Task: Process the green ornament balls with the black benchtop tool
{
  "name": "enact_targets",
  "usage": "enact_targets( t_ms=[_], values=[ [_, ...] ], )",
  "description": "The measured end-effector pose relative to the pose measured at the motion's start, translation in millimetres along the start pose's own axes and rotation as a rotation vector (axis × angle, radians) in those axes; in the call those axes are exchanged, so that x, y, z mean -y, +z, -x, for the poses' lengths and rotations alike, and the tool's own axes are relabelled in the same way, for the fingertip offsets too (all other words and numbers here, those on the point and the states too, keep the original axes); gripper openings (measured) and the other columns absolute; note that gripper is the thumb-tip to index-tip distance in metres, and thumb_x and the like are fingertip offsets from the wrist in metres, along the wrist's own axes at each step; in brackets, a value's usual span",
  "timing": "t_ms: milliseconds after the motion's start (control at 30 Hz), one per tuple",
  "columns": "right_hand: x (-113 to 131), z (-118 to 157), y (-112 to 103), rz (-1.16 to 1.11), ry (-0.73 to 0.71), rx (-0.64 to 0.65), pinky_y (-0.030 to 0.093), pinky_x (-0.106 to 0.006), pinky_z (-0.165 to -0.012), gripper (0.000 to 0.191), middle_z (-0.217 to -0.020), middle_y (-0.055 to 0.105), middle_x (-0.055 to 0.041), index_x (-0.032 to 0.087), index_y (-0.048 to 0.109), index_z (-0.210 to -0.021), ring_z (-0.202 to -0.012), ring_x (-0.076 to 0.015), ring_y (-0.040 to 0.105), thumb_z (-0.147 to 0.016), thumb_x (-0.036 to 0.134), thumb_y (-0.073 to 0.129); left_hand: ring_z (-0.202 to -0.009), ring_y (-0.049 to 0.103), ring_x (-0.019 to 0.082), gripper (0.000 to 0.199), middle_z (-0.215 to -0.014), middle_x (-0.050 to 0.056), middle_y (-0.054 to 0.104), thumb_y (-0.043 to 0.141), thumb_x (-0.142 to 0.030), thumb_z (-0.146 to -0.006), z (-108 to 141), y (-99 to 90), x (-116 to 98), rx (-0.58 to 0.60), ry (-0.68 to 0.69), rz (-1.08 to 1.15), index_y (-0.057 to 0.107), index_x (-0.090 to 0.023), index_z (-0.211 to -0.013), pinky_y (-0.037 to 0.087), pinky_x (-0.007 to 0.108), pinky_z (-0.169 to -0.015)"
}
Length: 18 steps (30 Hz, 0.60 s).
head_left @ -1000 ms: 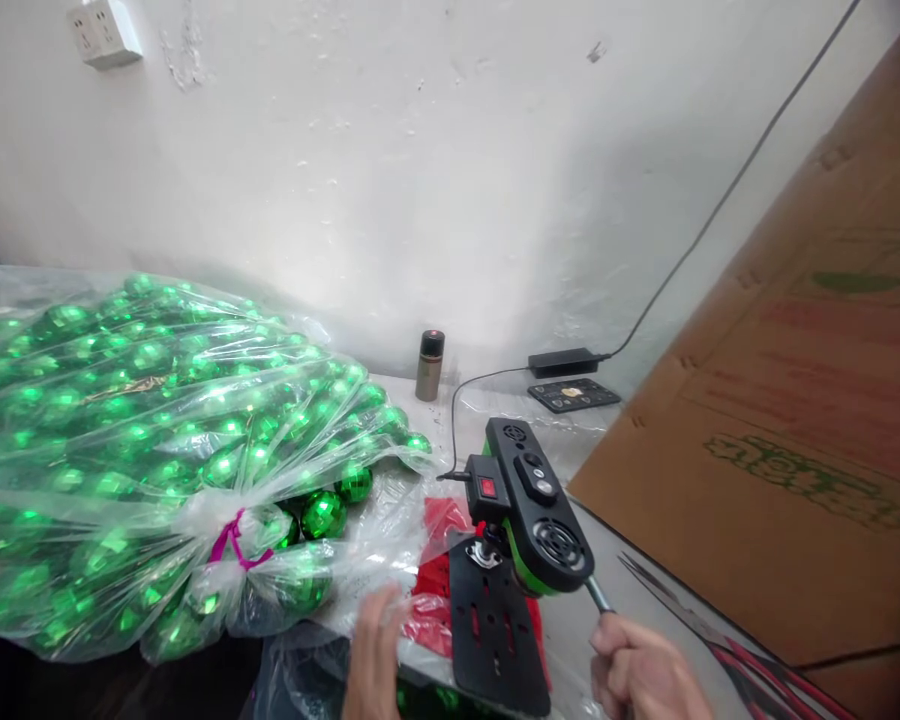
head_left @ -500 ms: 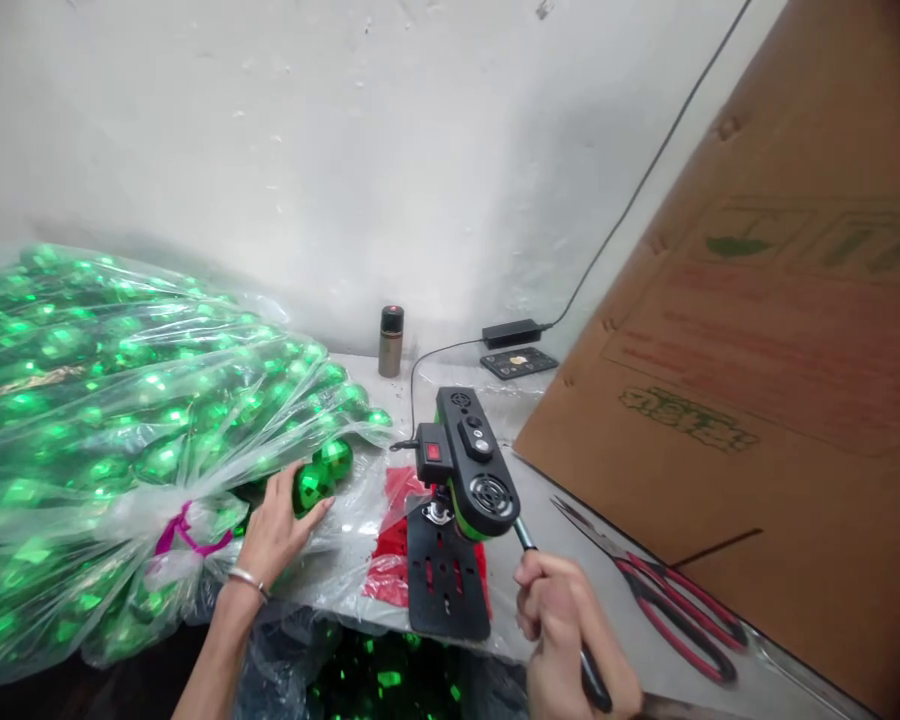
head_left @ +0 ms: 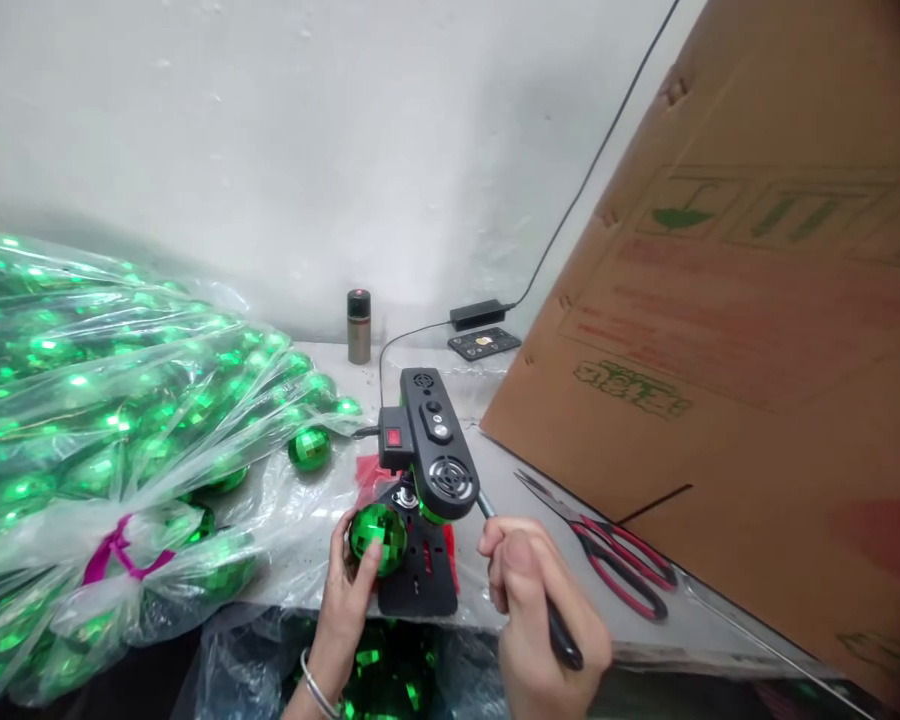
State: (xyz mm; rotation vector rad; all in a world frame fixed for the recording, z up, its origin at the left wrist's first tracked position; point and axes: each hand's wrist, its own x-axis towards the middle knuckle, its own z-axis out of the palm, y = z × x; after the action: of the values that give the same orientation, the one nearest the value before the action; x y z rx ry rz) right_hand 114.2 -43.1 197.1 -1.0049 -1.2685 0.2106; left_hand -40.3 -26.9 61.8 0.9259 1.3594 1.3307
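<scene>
My left hand grips a shiny green faceted ball over the left part of a black slotted base plate. Fingers of my right hand are wrapped round a metal rod with a black handle. The rod reaches up to a black machine with round vents and a red switch, which stands on the plate. Red material lies partly under the plate. Another green ball rests on the table to the left of the machine.
A large clear bag of green balls, tied with a pink ribbon, fills the left. Scissors lie beside a big cardboard box. Near the wall are a spray can, a power adapter and a phone. More green balls sit below the table edge.
My left hand has moved right from the bag's side with one green ball, to the machine's plate. The other ball stays on the table. The view has shifted right.
</scene>
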Motion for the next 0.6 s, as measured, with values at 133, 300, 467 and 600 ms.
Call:
enact_targets(
  t_ms=[133,300,467,600],
  values=[
    [-0.9,4.0,-3.2,0.011,0.011,0.036,0.036,-0.027,-0.050,0.030,-0.074,0.060,0.0005,0.022,0.061,-0.084,-0.056,-0.0116,0.050,-0.112,0.020,0.052,-0.141,0.069,0.038,0.077,-0.149,0.017,0.072,0.076,-0.068,-0.090,-7.1,6.7,23.0,0.012,0.141,-0.225,0.057,-0.022,-0.149,0.056,0.053,-0.119],
    [4.4,9.8,2.4,-0.019,0.092,-0.033,0.035,-0.029,-0.052,0.031,-0.073,0.059,0.0001,0.022,0.058,-0.082,-0.057,-0.0123,0.047,-0.113,0.023,0.053,-0.141,0.068,0.041,0.070,-0.149,0.019,0.071,0.080,-0.047,-0.088,-1.6,15.8,37.2,0.002,0.355,-0.435,0.057,-0.022,-0.150,0.053,0.063,-0.121],
    [10.6,11.5,6.3,-0.033,0.154,-0.050,0.038,-0.031,-0.057,0.031,-0.075,0.061,-0.0015,0.022,0.058,-0.083,-0.061,-0.0142,0.052,-0.114,0.024,0.053,-0.138,0.068,0.041,0.063,-0.145,0.019,0.070,0.079,-0.036,-0.090,1.7,28.4,42.0,-0.017,0.498,-0.551,0.058,-0.021,-0.147,0.056,0.065,-0.118],
    [14.4,9.3,6.5,-0.021,0.142,-0.054,0.039,-0.030,-0.057,0.036,-0.076,0.061,-0.0013,0.022,0.057,-0.079,-0.063,-0.0132,0.054,-0.115,0.023,0.052,-0.137,0.068,0.043,0.066,-0.143,0.020,0.069,0.082,-0.033,-0.084,-3.5,36.8,45.4,-0.008,0.522,-0.559,0.059,-0.021,-0.144,0.057,0.067,-0.115]
  ],
)
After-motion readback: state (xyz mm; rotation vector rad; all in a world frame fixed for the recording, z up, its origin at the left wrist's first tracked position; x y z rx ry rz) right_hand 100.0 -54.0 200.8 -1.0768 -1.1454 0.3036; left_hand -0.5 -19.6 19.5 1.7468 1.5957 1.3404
